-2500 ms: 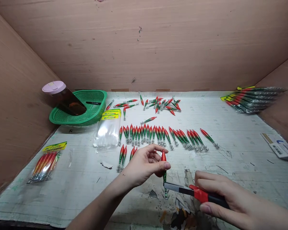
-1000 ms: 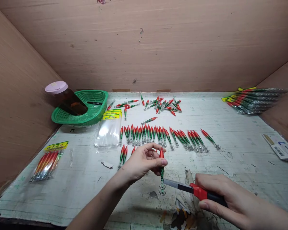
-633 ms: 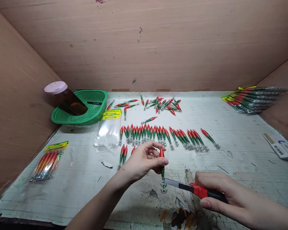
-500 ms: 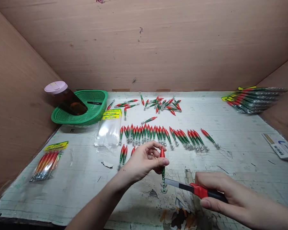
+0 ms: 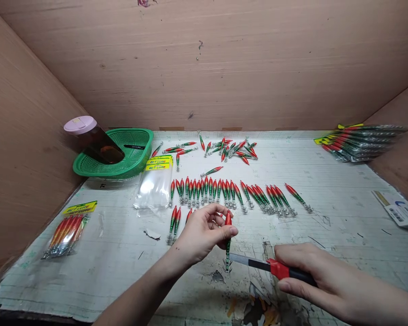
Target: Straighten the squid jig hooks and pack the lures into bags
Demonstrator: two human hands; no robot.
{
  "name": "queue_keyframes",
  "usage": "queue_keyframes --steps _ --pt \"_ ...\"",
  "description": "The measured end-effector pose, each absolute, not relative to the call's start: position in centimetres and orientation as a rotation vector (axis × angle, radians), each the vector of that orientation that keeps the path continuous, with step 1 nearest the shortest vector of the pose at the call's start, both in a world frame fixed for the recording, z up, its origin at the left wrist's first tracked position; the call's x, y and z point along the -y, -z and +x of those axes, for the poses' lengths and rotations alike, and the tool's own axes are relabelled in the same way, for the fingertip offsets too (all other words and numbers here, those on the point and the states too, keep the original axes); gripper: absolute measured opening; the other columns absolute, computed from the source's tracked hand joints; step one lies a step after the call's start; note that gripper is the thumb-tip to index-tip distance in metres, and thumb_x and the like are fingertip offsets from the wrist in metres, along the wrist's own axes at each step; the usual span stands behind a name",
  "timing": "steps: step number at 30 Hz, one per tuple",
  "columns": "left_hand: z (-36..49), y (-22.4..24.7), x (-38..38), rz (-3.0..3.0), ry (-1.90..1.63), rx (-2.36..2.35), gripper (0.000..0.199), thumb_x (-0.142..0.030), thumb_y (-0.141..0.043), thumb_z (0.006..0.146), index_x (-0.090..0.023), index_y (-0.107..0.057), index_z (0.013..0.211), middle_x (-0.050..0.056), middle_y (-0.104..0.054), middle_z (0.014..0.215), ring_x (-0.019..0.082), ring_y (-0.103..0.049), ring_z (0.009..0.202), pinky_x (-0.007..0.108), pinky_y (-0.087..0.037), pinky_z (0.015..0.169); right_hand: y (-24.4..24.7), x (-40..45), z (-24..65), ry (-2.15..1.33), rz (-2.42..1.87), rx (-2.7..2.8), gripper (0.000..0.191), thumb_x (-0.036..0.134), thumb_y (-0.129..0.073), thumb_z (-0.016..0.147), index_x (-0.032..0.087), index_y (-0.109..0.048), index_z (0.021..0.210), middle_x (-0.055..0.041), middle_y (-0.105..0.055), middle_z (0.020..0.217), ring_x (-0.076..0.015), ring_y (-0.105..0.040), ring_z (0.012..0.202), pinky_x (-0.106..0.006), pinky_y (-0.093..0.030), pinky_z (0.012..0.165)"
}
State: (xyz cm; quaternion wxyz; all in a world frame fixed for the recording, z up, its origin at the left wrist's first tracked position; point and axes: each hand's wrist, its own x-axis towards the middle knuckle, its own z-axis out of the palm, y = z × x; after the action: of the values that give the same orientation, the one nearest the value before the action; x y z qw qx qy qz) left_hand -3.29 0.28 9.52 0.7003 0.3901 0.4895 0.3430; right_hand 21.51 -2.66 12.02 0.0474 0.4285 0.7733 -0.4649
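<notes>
My left hand pinches a red and green fishing lure between thumb and fingers, its red end up and its ring of hooks down. Wrapped in my right hand is a knife with a black handle and red tape. The blade's tip is at the lure's lower end, just above the hooks; whether it touches is hard to tell. Behind my left hand runs a row of similar lures, and two more lures lie left of my wrist. Part of another lure is hidden by that hand.
A green basket at the back left holds a lidded drink bottle and a pen. Beside it lie clear plastic bags. Loose lures are at the back. Packed lures sit left, and more packs far right.
Both hands have shifted slightly left, with the lure and the knife still held. The blade stays by the lure's lower end.
</notes>
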Motion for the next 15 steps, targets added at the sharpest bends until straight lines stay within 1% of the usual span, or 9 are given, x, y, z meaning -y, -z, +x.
queue_keyframes --steps 6,11,15 --pt "-3.88 -9.65 -0.36 0.842 -0.751 -1.034 0.049 -0.041 -0.085 0.059 -0.017 -0.055 0.090 -0.004 -0.056 0.070 0.009 -0.056 0.059 0.020 -0.053 0.047 -12.04 2.54 21.72 1.433 1.326 -2.463 0.032 0.050 -0.048 0.092 0.022 -0.059 0.084 -0.0059 -0.064 0.088 -0.0227 -0.059 0.083 -0.031 -0.047 0.076" --pt "-3.94 -9.34 -0.35 0.879 -0.727 -1.016 0.046 -0.041 -0.083 0.062 -0.018 -0.054 0.089 -0.004 -0.056 0.071 0.008 -0.055 0.059 0.020 -0.054 0.048 -12.45 2.45 21.49 1.409 1.322 -2.437 0.032 0.050 -0.047 0.093 0.022 -0.060 0.086 -0.0053 -0.064 0.087 -0.0219 -0.060 0.082 -0.030 -0.047 0.075" --pt "-3.82 -9.02 -0.47 0.886 -0.713 -1.021 0.046 -0.043 -0.083 0.062 -0.018 -0.053 0.087 -0.004 -0.054 0.071 0.009 -0.055 0.059 0.021 -0.053 0.048 -12.85 2.59 21.31 1.373 1.323 -2.448 0.030 0.048 -0.048 0.093 0.022 -0.059 0.084 -0.0049 -0.064 0.086 -0.0216 -0.060 0.081 -0.029 -0.046 0.074"
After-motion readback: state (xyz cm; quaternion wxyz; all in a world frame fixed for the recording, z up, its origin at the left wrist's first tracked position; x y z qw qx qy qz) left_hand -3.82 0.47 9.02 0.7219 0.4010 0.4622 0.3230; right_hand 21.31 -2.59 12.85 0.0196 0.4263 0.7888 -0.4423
